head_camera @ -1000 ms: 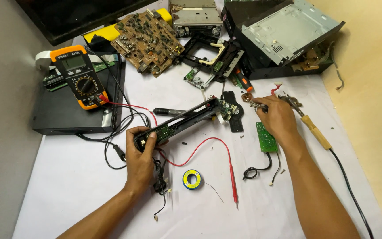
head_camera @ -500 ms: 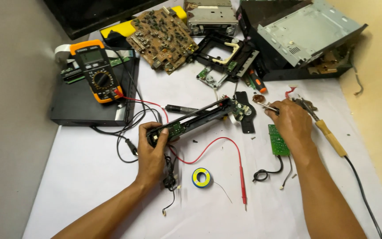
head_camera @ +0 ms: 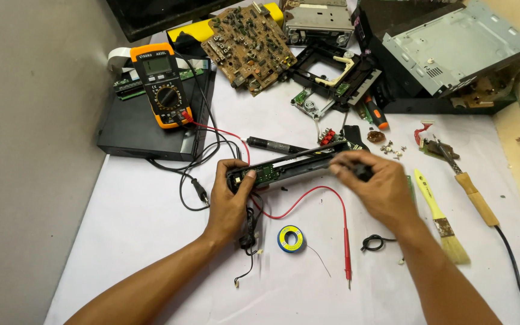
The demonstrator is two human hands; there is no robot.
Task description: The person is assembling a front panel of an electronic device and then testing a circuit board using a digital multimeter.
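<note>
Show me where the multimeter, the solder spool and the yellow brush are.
multimeter (head_camera: 162, 84), head view, on its dial.
solder spool (head_camera: 290, 238), head view, on its blue and yellow ring.
yellow brush (head_camera: 430, 195), head view, on its handle.

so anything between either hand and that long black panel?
No. The left hand grips the long black panel at its near end; the right hand is on its far end. Nothing visible lies between.

Electronics repair bench: multimeter (head_camera: 162, 84), circuit board (head_camera: 251, 45), soldering iron (head_camera: 464, 180).
</note>
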